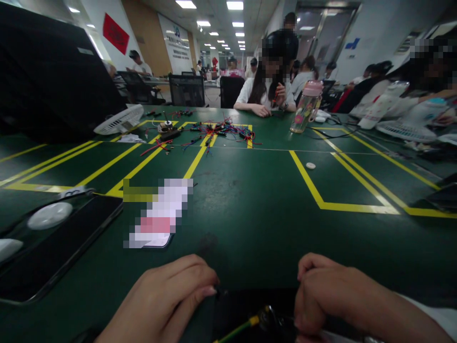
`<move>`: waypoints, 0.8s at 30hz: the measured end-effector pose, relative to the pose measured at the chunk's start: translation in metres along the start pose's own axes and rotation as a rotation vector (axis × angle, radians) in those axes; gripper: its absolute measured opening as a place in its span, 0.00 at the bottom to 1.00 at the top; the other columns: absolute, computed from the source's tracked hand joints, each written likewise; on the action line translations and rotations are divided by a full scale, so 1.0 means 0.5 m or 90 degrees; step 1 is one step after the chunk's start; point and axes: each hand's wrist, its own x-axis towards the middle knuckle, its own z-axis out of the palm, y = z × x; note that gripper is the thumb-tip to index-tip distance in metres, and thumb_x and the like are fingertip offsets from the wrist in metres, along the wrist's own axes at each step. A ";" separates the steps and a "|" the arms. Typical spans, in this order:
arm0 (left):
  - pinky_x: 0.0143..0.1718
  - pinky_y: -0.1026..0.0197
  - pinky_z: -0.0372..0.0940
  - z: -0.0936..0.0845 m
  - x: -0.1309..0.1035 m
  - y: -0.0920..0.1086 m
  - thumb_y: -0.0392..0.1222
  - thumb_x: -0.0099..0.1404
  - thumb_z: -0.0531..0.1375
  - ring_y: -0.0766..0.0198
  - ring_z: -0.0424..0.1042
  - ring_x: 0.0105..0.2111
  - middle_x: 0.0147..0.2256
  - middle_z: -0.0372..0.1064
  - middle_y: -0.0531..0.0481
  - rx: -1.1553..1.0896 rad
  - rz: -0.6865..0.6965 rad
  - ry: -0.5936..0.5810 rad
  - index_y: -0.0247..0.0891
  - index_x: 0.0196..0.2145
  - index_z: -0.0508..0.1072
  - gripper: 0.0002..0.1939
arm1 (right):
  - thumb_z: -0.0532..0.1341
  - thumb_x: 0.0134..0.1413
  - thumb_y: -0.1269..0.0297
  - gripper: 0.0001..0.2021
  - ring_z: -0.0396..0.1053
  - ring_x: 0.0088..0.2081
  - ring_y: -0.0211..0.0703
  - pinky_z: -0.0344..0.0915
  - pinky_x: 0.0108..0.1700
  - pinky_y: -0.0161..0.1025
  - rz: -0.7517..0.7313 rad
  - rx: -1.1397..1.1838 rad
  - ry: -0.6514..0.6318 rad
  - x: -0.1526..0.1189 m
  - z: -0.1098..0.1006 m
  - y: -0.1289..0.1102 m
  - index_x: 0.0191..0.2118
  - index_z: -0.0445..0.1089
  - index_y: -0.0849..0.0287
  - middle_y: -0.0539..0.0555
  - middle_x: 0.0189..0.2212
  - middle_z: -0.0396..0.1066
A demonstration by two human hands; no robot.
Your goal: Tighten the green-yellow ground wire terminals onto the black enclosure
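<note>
My left hand (167, 297) is at the table's near edge, thumb pressed against the fingers. A small dark bit shows at its fingertips, too unclear to name. Across from it, my right hand (326, 297) is closed with its fingers curled in; whatever it holds is hidden. Low between the hands lies a yellow-and-green striped wire (241, 328), leading to a dark, shiny part (266, 318) beside my right fingers. A phone (164, 214) with its screen blurred lies beyond my left hand.
A bundle of coloured wires (224, 128) lies on the green table (250, 205), near a small motor-like part (166, 127). Nearby are a bottle (306, 107), a white disc (310, 166) and a dark tablet-like slab (67, 243). A person (267, 90) sits opposite.
</note>
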 end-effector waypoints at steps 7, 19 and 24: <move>0.35 0.66 0.66 -0.005 0.027 -0.008 0.37 0.74 0.50 0.66 0.73 0.36 0.36 0.71 0.56 0.014 -0.027 0.015 0.46 0.41 0.68 0.08 | 0.67 0.45 0.74 0.08 0.69 0.30 0.38 0.63 0.29 0.31 0.118 -0.006 0.078 0.026 -0.056 -0.049 0.30 0.73 0.53 0.45 0.28 0.73; 0.36 0.65 0.66 -0.010 0.050 -0.024 0.37 0.75 0.48 0.66 0.71 0.37 0.37 0.70 0.55 -0.031 -0.027 -0.010 0.45 0.42 0.67 0.09 | 0.67 0.45 0.73 0.08 0.69 0.30 0.38 0.65 0.31 0.33 0.127 0.023 0.108 0.026 -0.067 -0.025 0.31 0.72 0.52 0.45 0.30 0.73; 0.37 0.64 0.66 0.000 0.037 -0.030 0.37 0.75 0.47 0.65 0.71 0.36 0.37 0.69 0.54 -0.023 -0.029 -0.009 0.45 0.41 0.67 0.10 | 0.65 0.50 0.74 0.07 0.69 0.28 0.38 0.64 0.27 0.31 0.046 0.025 0.090 0.005 -0.041 0.004 0.30 0.70 0.53 0.47 0.30 0.72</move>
